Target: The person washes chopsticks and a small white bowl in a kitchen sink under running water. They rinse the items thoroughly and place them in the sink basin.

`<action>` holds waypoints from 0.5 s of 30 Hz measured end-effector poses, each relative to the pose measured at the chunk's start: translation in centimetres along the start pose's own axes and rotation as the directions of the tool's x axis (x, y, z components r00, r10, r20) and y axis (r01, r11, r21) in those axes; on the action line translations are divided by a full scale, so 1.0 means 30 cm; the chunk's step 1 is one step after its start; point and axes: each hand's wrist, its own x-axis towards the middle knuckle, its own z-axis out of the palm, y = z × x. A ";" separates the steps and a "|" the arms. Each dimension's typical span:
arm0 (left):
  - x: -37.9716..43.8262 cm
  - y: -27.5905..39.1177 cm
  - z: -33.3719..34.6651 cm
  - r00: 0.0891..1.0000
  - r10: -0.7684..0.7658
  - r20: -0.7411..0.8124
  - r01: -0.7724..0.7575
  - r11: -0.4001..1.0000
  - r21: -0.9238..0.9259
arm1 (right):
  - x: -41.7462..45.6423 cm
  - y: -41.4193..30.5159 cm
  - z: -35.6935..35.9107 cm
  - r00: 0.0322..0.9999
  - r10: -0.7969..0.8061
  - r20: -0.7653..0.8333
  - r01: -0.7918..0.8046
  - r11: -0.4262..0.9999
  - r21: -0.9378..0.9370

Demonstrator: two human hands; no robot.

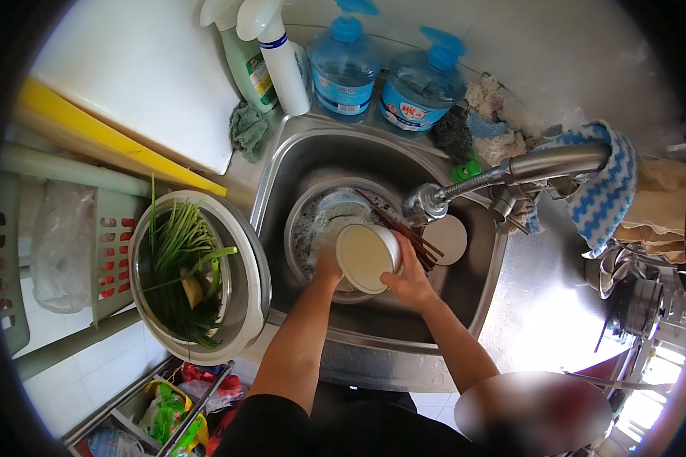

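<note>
My right hand (410, 274) grips the rim and side of a white bowl (367, 259), tilted over a metal basin in the sink. My left hand (327, 261) is at the bowl's left side, low over the basin; its fingers are blurred and partly hidden, so its hold cannot be told. The round metal basin (297, 220) holds sudsy water and dishes under the surface. Brown chopsticks (397, 224) lean across its right rim. A round white dish (446, 240) lies on the sink floor to the right, below the faucet head (425, 204).
The steel sink (494, 285) surrounds the basin. Behind it stand blue pump bottles (346, 74) and spray bottles (286, 68). A flexible faucet (474, 183) reaches in from the right, with a striped cloth (603, 188) over it. Green vegetables (183, 245) fill nested bowls at left.
</note>
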 end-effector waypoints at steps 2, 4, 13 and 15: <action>-0.006 0.016 -0.001 0.999 -0.025 0.024 0.030 0.975 -0.222 | -0.021 -0.055 -0.011 1.000 -0.018 0.004 0.018 0.999 -0.031; -0.019 0.041 -0.055 0.997 -0.016 0.072 0.056 0.797 -0.601 | -0.030 -0.133 -0.024 0.999 -0.045 0.011 0.045 0.997 -0.067; 0.030 0.117 -0.191 0.926 -0.203 0.317 0.214 0.977 -0.001 | -0.022 -0.004 0.033 0.976 0.058 -0.211 -0.091 0.985 -0.148; 0.014 0.111 -0.190 0.967 -0.233 0.105 0.247 0.956 -0.160 | -0.014 0.050 0.074 0.974 0.114 -0.198 -0.143 0.980 -0.136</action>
